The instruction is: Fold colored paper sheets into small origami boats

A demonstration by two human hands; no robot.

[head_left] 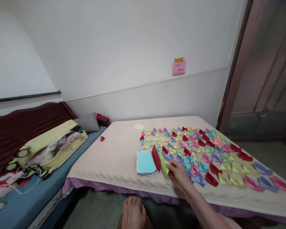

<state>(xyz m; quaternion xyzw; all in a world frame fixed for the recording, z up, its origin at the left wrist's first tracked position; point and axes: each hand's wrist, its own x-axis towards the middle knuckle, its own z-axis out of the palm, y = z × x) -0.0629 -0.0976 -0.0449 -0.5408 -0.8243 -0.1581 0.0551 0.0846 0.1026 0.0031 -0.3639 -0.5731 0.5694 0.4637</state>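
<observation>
My right hand [177, 171] pinches the near edge of a yellow-green sheet of paper [163, 163], which stands tilted above the bed. Just left of it a red sheet of paper [155, 158] is also tilted up; whether my hand holds that one too is hidden. Beside the red sheet lies a stack of coloured paper [146, 161] with a light blue sheet on top. Low in the picture, my left hand [132, 212] rests at my lap with its fingers curled, apart from the paper.
Many folded paper boats [214, 168] in several colours cover the right half of the bed [105, 160]. A pale yellow paper [139, 127] and a small red piece [102, 138] lie farther back. On the left, an open yellow suitcase [54, 148] sits on a blue mattress [30, 200].
</observation>
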